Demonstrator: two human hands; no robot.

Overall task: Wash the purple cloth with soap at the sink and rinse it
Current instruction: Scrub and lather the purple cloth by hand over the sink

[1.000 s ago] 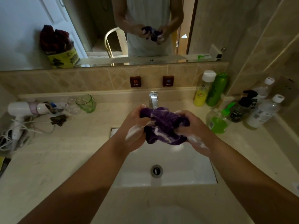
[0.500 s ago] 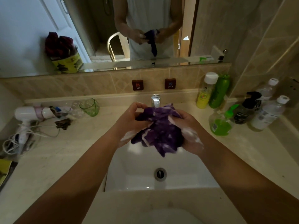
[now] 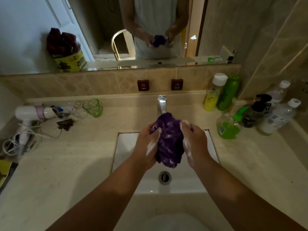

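A pale table [image 3: 66, 164] carries a white sink [image 3: 126, 147] with its tap [image 3: 162, 104] at the far edge. Above the basin, the left hand [image 3: 146, 145] and right hand [image 3: 194, 142], both foamy, each close a grip on the bunched purple cloth [image 3: 169, 140] pressed between them. Bottles [image 3: 221, 92] stand at far right.

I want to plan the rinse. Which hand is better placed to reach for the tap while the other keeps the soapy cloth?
Probably the right hand. Both hands grip the purple cloth over the sink, but the tap stands slightly nearer the right hand's fingertips. The left hand wraps more of the cloth and could hold it alone.
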